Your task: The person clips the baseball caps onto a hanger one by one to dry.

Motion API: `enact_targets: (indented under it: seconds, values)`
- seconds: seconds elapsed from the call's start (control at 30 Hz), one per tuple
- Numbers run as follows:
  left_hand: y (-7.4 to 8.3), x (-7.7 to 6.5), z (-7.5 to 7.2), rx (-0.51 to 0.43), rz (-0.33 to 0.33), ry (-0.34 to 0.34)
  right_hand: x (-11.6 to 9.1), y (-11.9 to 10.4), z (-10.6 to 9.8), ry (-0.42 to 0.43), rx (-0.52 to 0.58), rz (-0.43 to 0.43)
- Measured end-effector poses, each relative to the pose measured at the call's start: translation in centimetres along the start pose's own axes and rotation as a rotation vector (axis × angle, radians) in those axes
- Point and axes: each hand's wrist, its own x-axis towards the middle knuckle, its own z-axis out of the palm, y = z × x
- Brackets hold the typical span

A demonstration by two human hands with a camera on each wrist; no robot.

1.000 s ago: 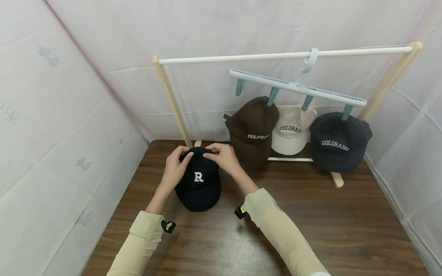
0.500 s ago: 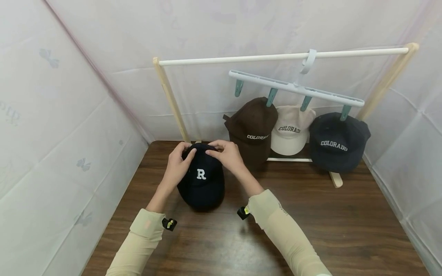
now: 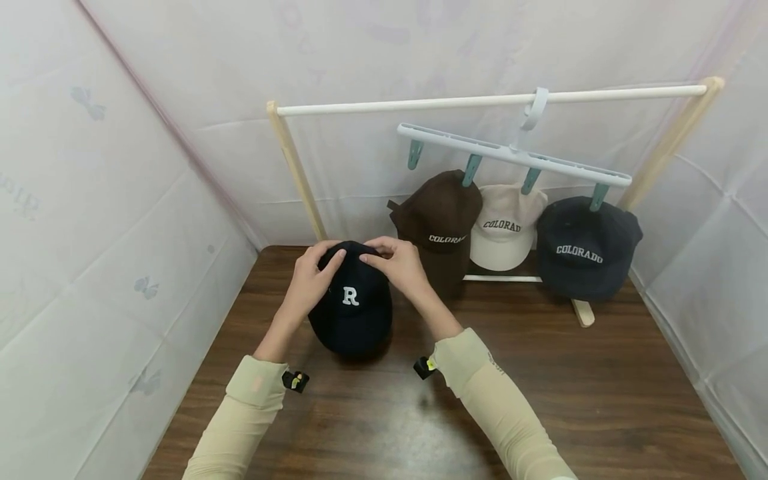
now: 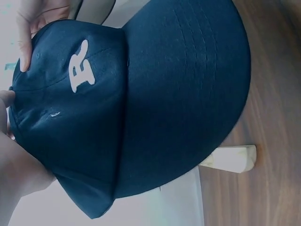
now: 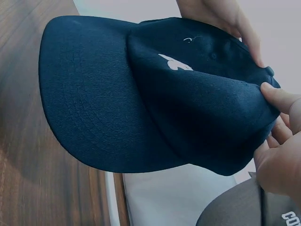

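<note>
A dark navy baseball cap (image 3: pixel 351 323) with a white letter R hangs brim-down between both hands, left of the rack. My left hand (image 3: pixel 309 280) pinches the crown's top left, thumb on the front and fingers behind the fabric. On the other side my right hand (image 3: pixel 403 268) pinches the crown's top right the same way. In the left wrist view the cap's brim (image 4: pixel 188 94) stretches over the wood table. The right wrist view shows both thumbs close together near the cap's top button (image 5: pixel 269 71).
A white rail (image 3: pixel 408 105) on wooden posts carries a pale blue hanger (image 3: pixel 510 152), tilted down to the right. Its clips hold a brown cap (image 3: pixel 441 213), a cream cap (image 3: pixel 504 233) and a charcoal cap (image 3: pixel 591 247). The leftmost clip (image 3: pixel 415 154) holds nothing.
Both hands have lifted the navy cap slightly and shifted it a little to the right. Their pinch on the crown stays the same.
</note>
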Motion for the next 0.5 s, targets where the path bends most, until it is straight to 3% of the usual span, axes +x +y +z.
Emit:
enact_targets:
  seconds: [0.3, 0.5]
  values:
    - [1.1, 0.8, -0.1, 0.004, 0.054, -0.018, -0.1, -0.6, -0.7, 0.032, 0.033, 0.000]
    - [1.8, 1.3, -0.1, -0.024, 0.081, 0.008, 0.2, -0.9, -1.2, 0.034, 0.041, -0.018]
